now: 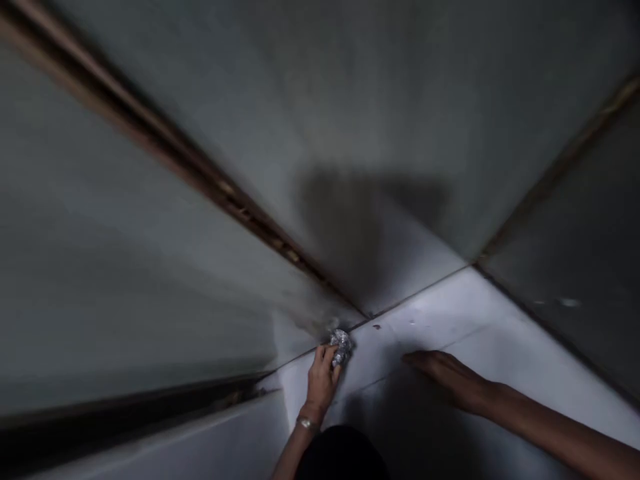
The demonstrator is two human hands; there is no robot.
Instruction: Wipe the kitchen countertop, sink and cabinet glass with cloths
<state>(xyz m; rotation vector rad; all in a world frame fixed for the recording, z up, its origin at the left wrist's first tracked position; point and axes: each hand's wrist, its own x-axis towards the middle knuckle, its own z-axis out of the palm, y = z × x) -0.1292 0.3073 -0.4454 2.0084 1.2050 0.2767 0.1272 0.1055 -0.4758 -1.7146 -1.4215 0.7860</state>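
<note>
My left hand (pixel 323 377), with a bracelet or watch at the wrist, is closed on a shiny silvery wad (pixel 341 345) that looks like a metal scourer. The wad touches the pale tiled surface (pixel 453 310) close to the seam where it meets the grey panel. To the right, my right hand (pixel 445 373) is stretched out low over the pale tiles, its fingers extended and holding nothing. Whether its palm touches the tile cannot be made out.
Large grey panels (pixel 150 220) rise ahead, parted by a brown, worn-edged strip (pixel 240 213). At lower left runs a dark gap (pixel 100 417). A dark rounded shape (pixel 343 457) fills the bottom middle. Small bits (pixel 377 327) lie near the seam.
</note>
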